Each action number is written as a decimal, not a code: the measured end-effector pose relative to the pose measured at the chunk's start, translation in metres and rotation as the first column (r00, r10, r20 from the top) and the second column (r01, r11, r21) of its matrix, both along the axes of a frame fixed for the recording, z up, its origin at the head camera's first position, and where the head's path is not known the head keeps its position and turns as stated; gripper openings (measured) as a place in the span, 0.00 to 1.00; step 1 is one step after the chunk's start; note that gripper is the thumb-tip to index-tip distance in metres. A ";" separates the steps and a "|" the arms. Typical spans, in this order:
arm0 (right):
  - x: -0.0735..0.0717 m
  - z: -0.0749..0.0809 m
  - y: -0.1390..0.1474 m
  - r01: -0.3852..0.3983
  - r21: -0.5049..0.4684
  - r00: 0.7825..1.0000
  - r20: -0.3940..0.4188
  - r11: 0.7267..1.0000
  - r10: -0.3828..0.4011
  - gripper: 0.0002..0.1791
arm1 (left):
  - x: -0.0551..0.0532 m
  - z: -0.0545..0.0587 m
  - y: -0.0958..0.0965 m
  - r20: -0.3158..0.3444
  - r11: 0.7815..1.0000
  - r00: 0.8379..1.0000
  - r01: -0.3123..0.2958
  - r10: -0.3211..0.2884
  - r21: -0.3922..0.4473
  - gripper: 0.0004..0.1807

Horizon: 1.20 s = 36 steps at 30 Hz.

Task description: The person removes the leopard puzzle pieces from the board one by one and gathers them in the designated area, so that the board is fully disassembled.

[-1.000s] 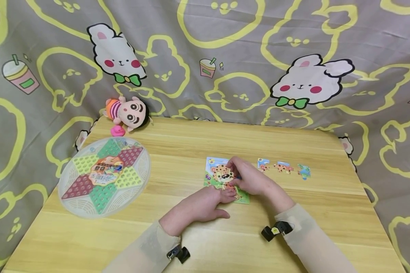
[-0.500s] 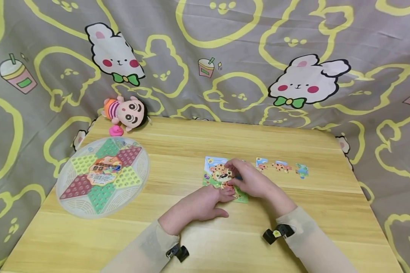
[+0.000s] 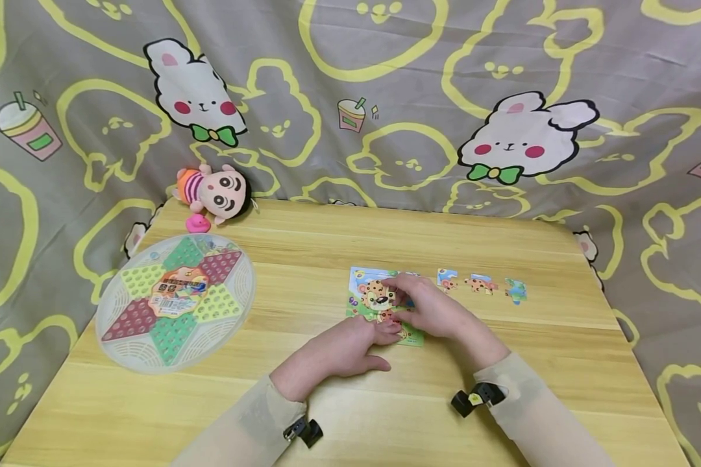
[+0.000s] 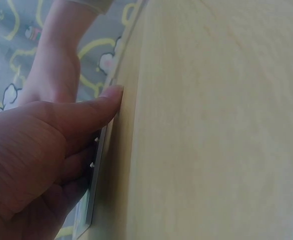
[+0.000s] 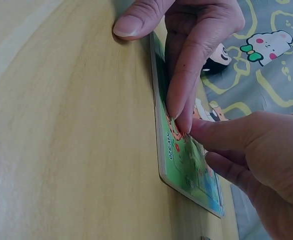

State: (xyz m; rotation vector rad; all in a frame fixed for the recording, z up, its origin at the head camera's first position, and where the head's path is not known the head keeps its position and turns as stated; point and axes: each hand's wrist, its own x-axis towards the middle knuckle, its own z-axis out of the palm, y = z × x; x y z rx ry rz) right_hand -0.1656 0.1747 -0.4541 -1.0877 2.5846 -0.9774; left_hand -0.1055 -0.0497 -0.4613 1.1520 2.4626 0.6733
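A leopard jigsaw puzzle board (image 3: 357, 311) lies on the table in the head view. My left hand (image 3: 350, 347) rests on its lower edge; its fingers are fairly straight on the leopard's body, the thumb out over the table. At the board's right side is my right hand (image 3: 429, 308), its index finger and thumb bent down over the picture. The right wrist view shows a green puzzle piece (image 5: 196, 157) partly raised between my right thumb and fingers. That thumb touches my left fingertips. My palm and fingers hide much of the board.
Several loose puzzle pieces lie right of the board, among them a leopard piece (image 3: 480, 284) and a green-blue piece (image 3: 516, 291). A round Chinese checkers board (image 3: 113, 311) is on the left. Behind it are a pink rubber duck (image 3: 198, 224) and a plush doll (image 3: 219, 191).
My right hand shifts very slightly left over the board. My left hand keeps its place on it. The loose pieces stay where they were; the view itself moves a little.
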 end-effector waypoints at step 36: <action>0.003 0.029 0.061 0.089 0.011 0.993 -0.074 0.996 -0.088 0.32 | 0.002 0.000 0.000 -0.016 1.000 1.000 0.011 -0.011 0.005 0.32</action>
